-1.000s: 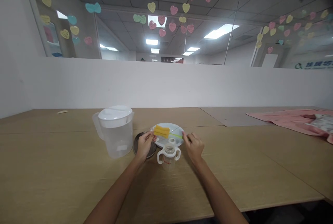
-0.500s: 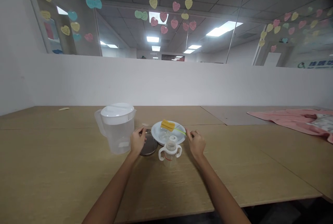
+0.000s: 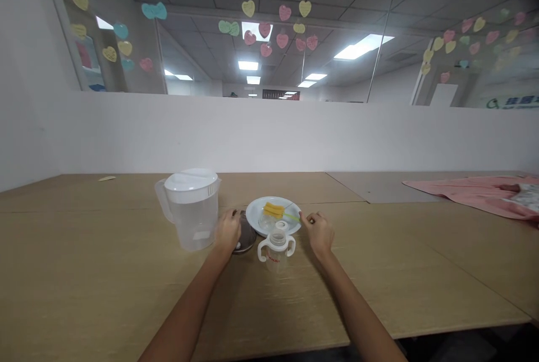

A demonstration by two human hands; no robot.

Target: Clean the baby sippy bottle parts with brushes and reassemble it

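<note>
My right hand (image 3: 319, 233) is closed around the thin green handle of a yellow sponge brush (image 3: 273, 210). Its sponge end is over a white plate (image 3: 252, 210), on which clear and white bottle parts (image 3: 266, 220) sit. My left hand (image 3: 228, 232) is closed at the left side of a dark round metal dish (image 3: 248, 238); its fingertips are partly hidden, and whatever they pinch does not show. In front of the plate stands a clear baby bottle (image 3: 277, 250), upright and uncapped, with two white side handles.
A translucent lidded pitcher (image 3: 196, 221) stands just left of my left hand. A pink cloth (image 3: 458, 188) lies at the far right of the wooden table (image 3: 105, 272). Near the back left is a small pale flat piece (image 3: 106, 178). A white wall (image 3: 269, 137) closes off the back.
My left hand has moved slightly right and down over the dark dish, whose surface now looks darker. The sponge has dropped a little toward the plate; my right hand stays nearly in place.
</note>
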